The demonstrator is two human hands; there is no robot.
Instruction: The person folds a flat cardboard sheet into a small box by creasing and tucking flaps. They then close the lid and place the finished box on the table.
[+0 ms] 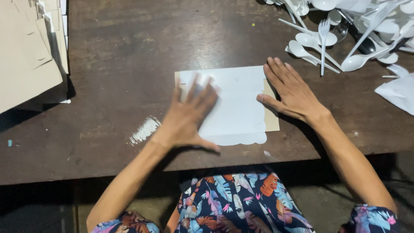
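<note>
Dark wooden surface (120, 56), scuffed, with a white smear (144, 130) left of centre. A white paper sheet (237, 108) with a scalloped lower edge lies flat at the middle of the surface, on top of a tan card (272, 123) that shows at its right edge and upper left corner. Left hand (189, 116) pressed flat on the sheet's left part, fingers spread, blurred, gripping nothing. Right hand (293, 92) lies open and flat at the sheet's right edge, fingers together and pointing up-left, thumb on the paper, palm on the surface; also gripping nothing. Heap of white plastic spoons and forks (340, 34) at upper right, near the right hand but apart from it. A white napkin (399, 90) at the far right edge. Stack of tan card pieces (30, 47) at upper left, well apart from the hands.
</note>
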